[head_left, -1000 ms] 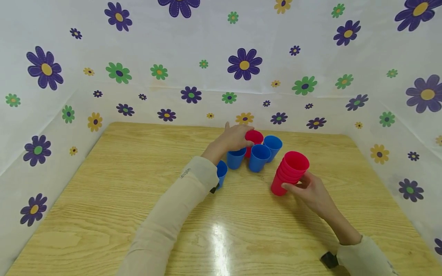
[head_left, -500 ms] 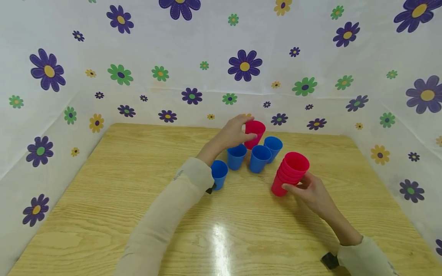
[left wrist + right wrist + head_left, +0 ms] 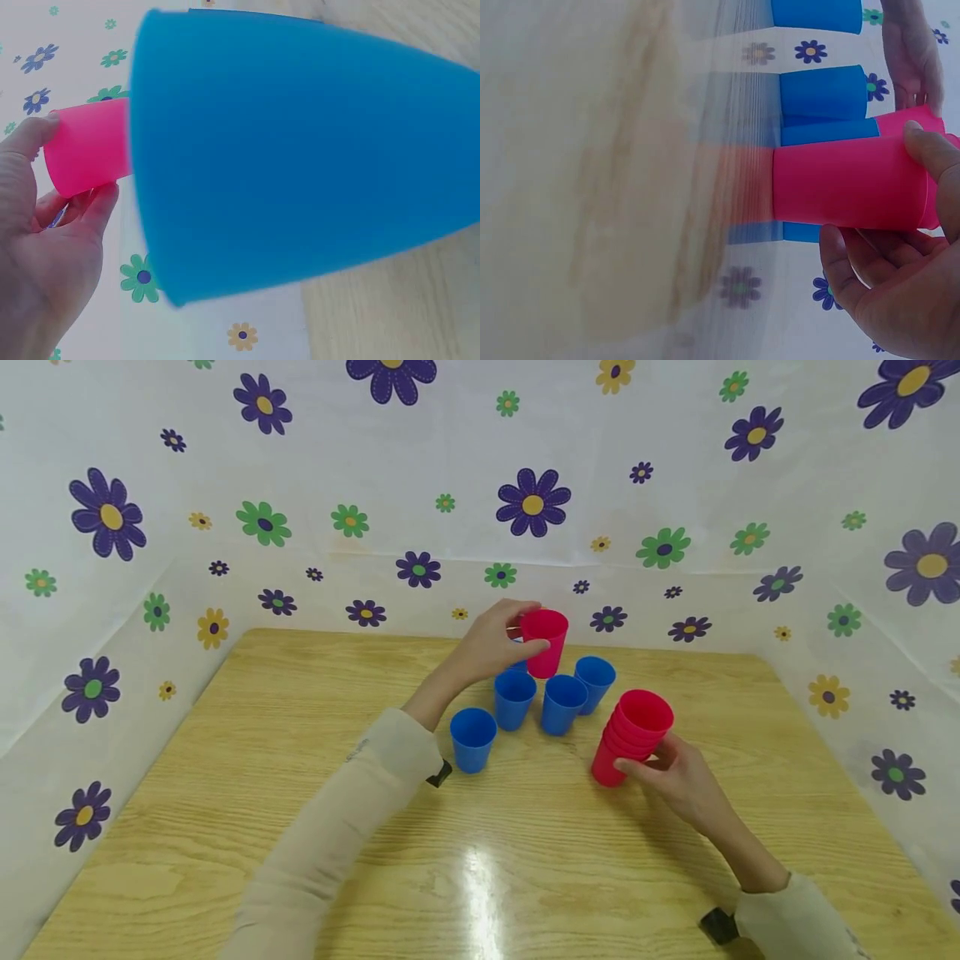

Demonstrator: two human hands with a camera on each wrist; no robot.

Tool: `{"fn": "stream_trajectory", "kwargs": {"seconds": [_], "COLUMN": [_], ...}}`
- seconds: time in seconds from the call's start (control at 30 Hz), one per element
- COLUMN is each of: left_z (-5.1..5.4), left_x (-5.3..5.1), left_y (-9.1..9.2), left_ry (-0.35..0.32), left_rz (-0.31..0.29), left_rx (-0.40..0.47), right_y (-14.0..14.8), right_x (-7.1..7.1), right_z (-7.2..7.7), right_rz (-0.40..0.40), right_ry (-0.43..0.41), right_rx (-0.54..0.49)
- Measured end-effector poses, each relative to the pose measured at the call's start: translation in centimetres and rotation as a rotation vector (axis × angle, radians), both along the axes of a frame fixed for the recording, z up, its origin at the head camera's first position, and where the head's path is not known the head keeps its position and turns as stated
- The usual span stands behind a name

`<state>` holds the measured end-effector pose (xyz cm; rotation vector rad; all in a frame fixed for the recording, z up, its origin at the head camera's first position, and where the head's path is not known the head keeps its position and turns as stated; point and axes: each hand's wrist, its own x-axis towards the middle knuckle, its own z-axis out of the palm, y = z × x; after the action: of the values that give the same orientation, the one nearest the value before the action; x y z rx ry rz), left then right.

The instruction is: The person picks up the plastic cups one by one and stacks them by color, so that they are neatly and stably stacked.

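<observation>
My left hand (image 3: pixel 491 643) holds a single red cup (image 3: pixel 547 645) by its side, thumb in front, lifted above the back of the table. In the left wrist view that cup (image 3: pixel 90 146) is partly covered by a large, near blue cup (image 3: pixel 300 157). My right hand (image 3: pixel 682 781) grips a stack of several nested red cups (image 3: pixel 633 735), upright and slightly tilted in the head view. From the right wrist view, the bottom red cup (image 3: pixel 847 184) meets the table, with the thumb and fingers (image 3: pixel 840 266) on opposite sides.
Blue cups stand between the hands: a near-left one (image 3: pixel 472 742), a middle one (image 3: pixel 514 702), another (image 3: pixel 564 706) and one at the right (image 3: pixel 596 681). A further blue cup (image 3: pixel 517 655) is mostly hidden behind the left hand. Flowered cloth (image 3: pixel 420 485) borders the wooden table (image 3: pixel 262 735).
My left hand has lifted the red cup up from behind the blue cups and drawn it slightly left. A blue cup behind has come partly into sight. My right hand stays on its stack.
</observation>
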<state>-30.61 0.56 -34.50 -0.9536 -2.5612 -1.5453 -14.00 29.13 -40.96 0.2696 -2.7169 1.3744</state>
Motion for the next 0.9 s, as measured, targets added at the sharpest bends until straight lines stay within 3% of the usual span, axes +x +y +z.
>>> {"fn": "stream_trajectory", "kwargs": {"seconds": [0.33, 0.6, 0.8, 0.9], "left_z": [1.2, 2.6, 3.9, 4.4], "left_x": [0.7, 2.3, 3.9, 4.7], "left_y": [-1.1, -1.6, -0.9, -0.3], "left_ry": [-0.024, -0.078, -0.13, -0.113], "left_rz": [0.004, -0.001, -0.073, -0.127], "left_rx": [0.034, 0.078, 0.109, 0.106], "right_y": [0.2, 0.2, 0.2, 0.2], "right_x": [0.0, -0.1, -0.1, -0.1], "right_z": [-0.2, -0.1, 0.1, 0.1], "right_rz": [0.008, 0.02, 0.018, 0.016], "right_ry": [0.008, 0.006, 0.004, 0.001], "right_rx": [-0.005, -0.013, -0.004, 0.0]}}
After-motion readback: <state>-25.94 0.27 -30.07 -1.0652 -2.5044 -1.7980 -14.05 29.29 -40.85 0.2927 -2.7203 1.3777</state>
